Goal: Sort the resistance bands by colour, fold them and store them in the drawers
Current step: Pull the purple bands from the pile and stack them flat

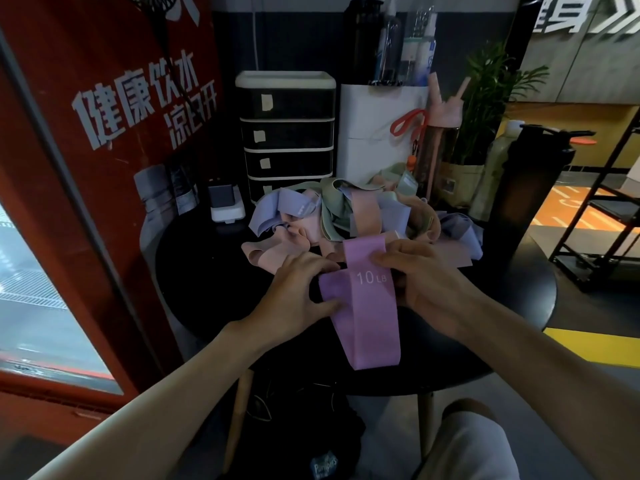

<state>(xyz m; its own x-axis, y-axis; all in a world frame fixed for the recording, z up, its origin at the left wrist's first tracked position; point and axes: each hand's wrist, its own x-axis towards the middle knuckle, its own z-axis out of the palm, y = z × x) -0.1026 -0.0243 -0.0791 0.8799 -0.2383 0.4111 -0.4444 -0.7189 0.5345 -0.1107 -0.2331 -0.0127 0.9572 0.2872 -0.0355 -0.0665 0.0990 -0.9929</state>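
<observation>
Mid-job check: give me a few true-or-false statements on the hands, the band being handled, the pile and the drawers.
1. Both the left hand and the right hand hold the purple band. True.
2. The purple band is printed 20 LB. False: it reads 10 LB.
3. The pile of bands holds pink, green and pale blue pieces. True.
4. The top drawer of the drawer unit is pulled open. False: it is shut.
5. The pile lies on the floor. False: it lies on the black table.
</observation>
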